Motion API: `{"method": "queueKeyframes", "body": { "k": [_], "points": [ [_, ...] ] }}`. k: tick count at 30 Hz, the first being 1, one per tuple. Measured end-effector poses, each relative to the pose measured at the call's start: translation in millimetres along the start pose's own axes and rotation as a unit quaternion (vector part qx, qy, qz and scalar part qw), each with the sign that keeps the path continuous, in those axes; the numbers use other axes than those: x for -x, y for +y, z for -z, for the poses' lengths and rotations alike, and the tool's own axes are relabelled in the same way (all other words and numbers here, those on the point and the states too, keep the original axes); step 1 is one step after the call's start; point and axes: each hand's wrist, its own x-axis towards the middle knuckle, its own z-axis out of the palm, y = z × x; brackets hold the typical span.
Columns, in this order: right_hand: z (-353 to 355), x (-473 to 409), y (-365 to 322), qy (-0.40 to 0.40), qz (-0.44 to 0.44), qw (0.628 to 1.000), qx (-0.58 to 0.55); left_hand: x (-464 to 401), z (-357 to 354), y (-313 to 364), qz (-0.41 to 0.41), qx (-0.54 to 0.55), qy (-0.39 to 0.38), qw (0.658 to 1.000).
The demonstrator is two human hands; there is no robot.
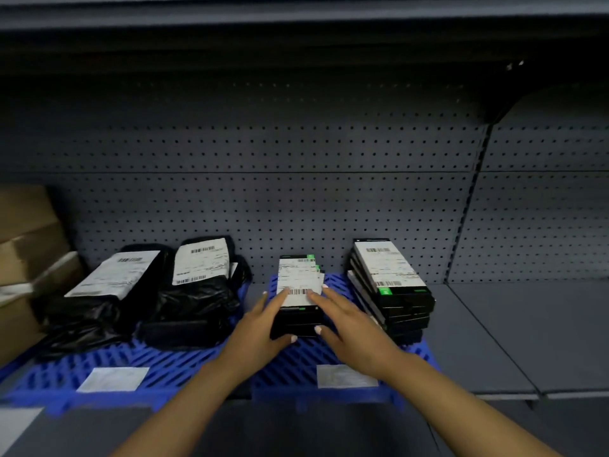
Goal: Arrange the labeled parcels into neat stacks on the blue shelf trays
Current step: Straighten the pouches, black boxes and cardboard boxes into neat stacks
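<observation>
A stack of flat black boxes with white barcode labels (pixel 299 282) stands on the right blue tray (pixel 290 367). My left hand (pixel 260 328) presses its left side and my right hand (pixel 349 328) its right side, fingers straight, thumbs at the front edge. The top labels lie slightly fanned. A taller stack of labeled black boxes (pixel 390 285) leans to the right of it on the same tray. Two piles of black plastic bag parcels with labels (pixel 108 291) (pixel 201 285) lie on the left blue tray (pixel 108 361).
Cardboard boxes (pixel 26 252) stand at the far left of the shelf. A grey pegboard wall (pixel 296 199) backs the shelf. White paper tags (pixel 113 379) (pixel 344 376) sit on the trays' front. Bare grey shelf (pixel 487 331) extends to the right.
</observation>
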Motion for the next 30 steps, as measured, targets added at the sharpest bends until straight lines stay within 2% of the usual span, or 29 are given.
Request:
{"method": "queueKeyframes", "body": {
  "k": [6, 17, 22, 26, 30],
  "points": [
    [-26, -12, 3, -0.002, -0.038, 0.997, -0.066, 1, -4, -10, -0.021, 0.044, 0.008, 0.999],
    [-33, 23, -25, 0.030, -0.063, 0.996, -0.046, 20, 6, -19, -0.095, 0.091, -0.025, 0.991],
    [-28, 38, -35, 0.003, -0.098, 0.995, -0.015, 25, 14, -17, -0.161, -0.024, 0.043, 0.986],
    [-22, 34, -30, 0.059, -0.098, 0.993, -0.012, 25, 18, -16, -0.231, -0.080, 0.062, 0.968],
    [-17, 19, -22, 0.071, -0.110, 0.991, 0.018, 19, 15, -10, -0.211, -0.134, 0.070, 0.966]
  ]
}}
